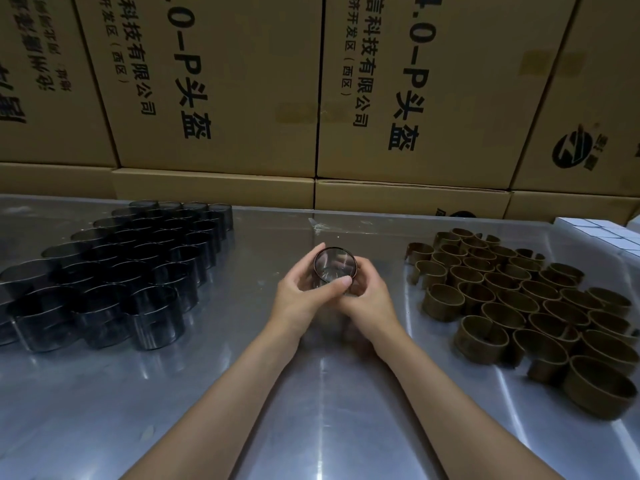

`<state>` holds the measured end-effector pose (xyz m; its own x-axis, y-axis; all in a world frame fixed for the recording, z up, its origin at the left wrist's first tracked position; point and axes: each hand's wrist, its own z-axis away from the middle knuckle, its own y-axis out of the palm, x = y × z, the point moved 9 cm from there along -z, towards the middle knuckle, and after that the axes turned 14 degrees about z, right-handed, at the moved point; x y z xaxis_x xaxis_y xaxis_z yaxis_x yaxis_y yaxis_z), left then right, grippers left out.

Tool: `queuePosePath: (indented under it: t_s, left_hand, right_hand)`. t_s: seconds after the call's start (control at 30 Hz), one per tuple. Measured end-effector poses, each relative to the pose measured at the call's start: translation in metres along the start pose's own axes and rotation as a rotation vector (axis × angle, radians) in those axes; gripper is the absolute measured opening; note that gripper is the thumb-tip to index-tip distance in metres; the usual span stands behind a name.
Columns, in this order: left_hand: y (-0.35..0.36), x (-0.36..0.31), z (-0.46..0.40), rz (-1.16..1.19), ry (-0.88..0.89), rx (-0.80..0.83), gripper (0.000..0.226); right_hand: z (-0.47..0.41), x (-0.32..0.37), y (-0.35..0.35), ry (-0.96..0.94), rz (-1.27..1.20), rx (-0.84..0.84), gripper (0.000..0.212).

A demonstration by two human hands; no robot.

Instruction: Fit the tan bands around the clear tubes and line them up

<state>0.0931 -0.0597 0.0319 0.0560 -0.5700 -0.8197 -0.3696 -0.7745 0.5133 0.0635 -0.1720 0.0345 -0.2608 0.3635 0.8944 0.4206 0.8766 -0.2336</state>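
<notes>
Two bare forearms are reaching up from the bottom edge of the frame and converging at the centre, over a shiny metal table (329,393) that is reflecting streaks of light. At the centre of the frame, the left hand (298,294) and the right hand (369,296) are cupping a single clear tube (335,265) between them, its round open end tilting toward the camera. Fingers of both hands are curling around the tube's sides, and the left thumb (337,285) is lying across its lower front rim. A thin dark edge is showing around the tube's mouth; whether a band is already sitting on it is not something the view makes plain, since the hands are covering most of its wall.

Filling the left side of the frame, a large cluster of clear tubes (114,268) is standing upright on the table, packed side by side in rows and looking dark and smoky in this light. Across on the right side, well apart from them, a heap of tan bands (519,299) is lying loosely, many of them open C-shaped loops resting against one another.

Along the top of the frame, stacked cardboard boxes (242,88) printed with black characters are standing behind the table. At the far right edge, small white boxes (602,233) are sitting in a row beside the bands.
</notes>
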Motion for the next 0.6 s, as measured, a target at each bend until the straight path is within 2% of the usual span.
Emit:
queuePosePath:
  t_s: [0.1,0.23,0.43,0.6]
  left_hand:
    - [-0.002,0.001,-0.002,0.185,-0.104,0.041,0.049]
    - [-0.012,0.0,-0.002,0.239,-0.161,-0.012,0.03]
    - [-0.03,0.001,-0.004,0.174,-0.147,-0.159,0.009]
    - [-0.034,-0.002,-0.005,0.063,-0.097,-0.204,0.016]
  right_hand:
    - [0.0,-0.002,0.0,0.039,-0.089,0.065,0.05]
    - [0.001,-0.003,0.004,0.048,-0.074,0.123,0.057]
    - [0.003,0.002,0.012,-0.012,0.049,0.151,0.06]
    - [0.004,0.005,0.012,-0.014,0.094,0.13,0.06]
